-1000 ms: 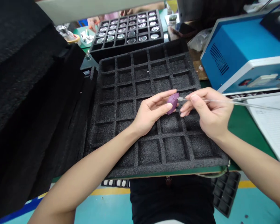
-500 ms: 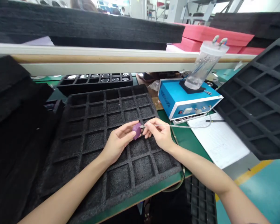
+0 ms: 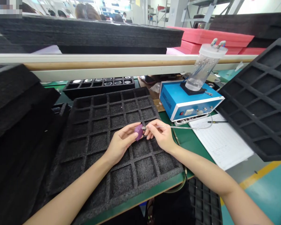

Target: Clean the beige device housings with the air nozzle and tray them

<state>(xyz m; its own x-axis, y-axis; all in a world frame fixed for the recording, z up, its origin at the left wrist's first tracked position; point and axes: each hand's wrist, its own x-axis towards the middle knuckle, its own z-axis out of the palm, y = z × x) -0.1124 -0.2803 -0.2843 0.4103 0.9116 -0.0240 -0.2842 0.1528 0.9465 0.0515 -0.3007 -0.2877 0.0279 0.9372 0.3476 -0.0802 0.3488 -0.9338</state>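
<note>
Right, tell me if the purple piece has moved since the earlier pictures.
No, the purple piece sits in the same spot relative to the blue unit.

The lump [image 3: 139,132] is coloured purple. The foam tray [image 3: 112,125] is black, marked in squares. The box [image 3: 170,97] is painted blue and white. The bench [image 3: 192,147] is painted green.

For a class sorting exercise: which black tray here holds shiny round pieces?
The far black tray, beyond the foam tray under the hands: only it shows shiny discs.
</note>
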